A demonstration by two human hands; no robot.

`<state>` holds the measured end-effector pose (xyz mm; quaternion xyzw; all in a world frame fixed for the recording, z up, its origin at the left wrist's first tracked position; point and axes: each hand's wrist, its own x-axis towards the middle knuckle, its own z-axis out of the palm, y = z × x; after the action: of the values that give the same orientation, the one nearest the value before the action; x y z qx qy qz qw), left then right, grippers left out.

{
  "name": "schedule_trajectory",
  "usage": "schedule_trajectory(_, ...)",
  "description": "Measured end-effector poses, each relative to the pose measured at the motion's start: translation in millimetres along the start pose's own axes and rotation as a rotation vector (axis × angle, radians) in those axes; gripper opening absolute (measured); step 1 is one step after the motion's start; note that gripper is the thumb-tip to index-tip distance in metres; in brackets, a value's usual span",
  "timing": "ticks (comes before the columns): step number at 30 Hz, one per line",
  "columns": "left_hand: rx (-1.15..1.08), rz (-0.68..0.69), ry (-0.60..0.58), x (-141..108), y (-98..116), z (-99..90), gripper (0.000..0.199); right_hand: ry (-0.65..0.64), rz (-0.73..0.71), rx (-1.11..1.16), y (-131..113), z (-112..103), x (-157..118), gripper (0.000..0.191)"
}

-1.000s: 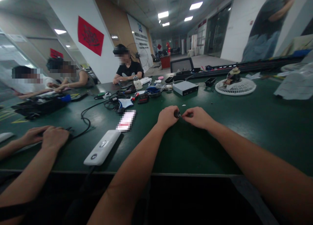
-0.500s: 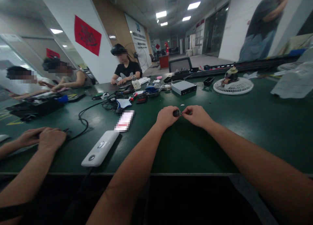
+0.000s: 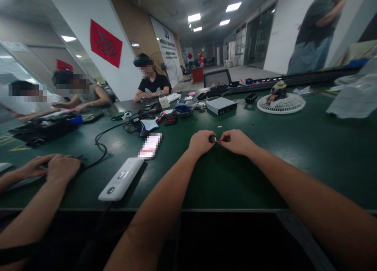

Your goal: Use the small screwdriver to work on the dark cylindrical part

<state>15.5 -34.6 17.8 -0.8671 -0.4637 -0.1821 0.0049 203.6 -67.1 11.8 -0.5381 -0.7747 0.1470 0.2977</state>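
Observation:
Above the dark green tabletop (image 3: 235, 176), my left hand (image 3: 201, 142) is closed around a small dark round part (image 3: 211, 138), of which only one end shows, with a light, shiny tip pointing right. Close beside it, my right hand (image 3: 236, 140) pinches at a thin piece coming from that end, too small to make out. The fingertips of both hands nearly meet. A little white scrap (image 3: 219, 126) lies on the table just beyond them.
To my left lie a white power bank (image 3: 121, 179) and a lit phone (image 3: 150, 146). A co-worker's hands (image 3: 63, 167) rest further left. Beyond stand a grey box (image 3: 221, 105), a white fan grille with motor (image 3: 280, 103), cables and tools. Other people sit across the table.
Both my hands have dropped slightly toward me. The dark round part has turned a little in my left hand, showing a lighter end.

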Motion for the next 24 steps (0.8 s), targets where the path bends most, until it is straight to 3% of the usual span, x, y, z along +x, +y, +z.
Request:
schedule_trajectory(3,-0.016,-0.015,0.007,-0.1,0.2,-0.3,0.020,0.019,-0.031,0.087,-1.6,0.2,-0.7,0.014)
schedule_trajectory(7,-0.022,-0.038,0.015,-0.1,-0.1,-0.8,0.021,0.108,0.063,0.033,-0.2,1.2,0.9,0.014)
schedule_trajectory(12,-0.027,-0.037,0.004,0.2,-1.6,1.4,0.026,-0.001,0.015,0.059,2.1,1.4,0.4,0.012)
schedule_trajectory(17,-0.052,-0.047,0.087,0.9,-1.8,0.7,0.027,0.127,-0.015,0.095,0.7,0.4,0.0,0.016)
schedule_trajectory(21,-0.039,-0.039,0.019,0.4,-1.9,1.5,0.023,0.040,0.006,-0.018,0.7,-0.4,-0.2,0.014)
schedule_trajectory(24,-0.040,-0.035,-0.001,0.5,-1.9,3.2,0.022,0.006,-0.056,0.064,1.2,0.6,-0.2,0.014)
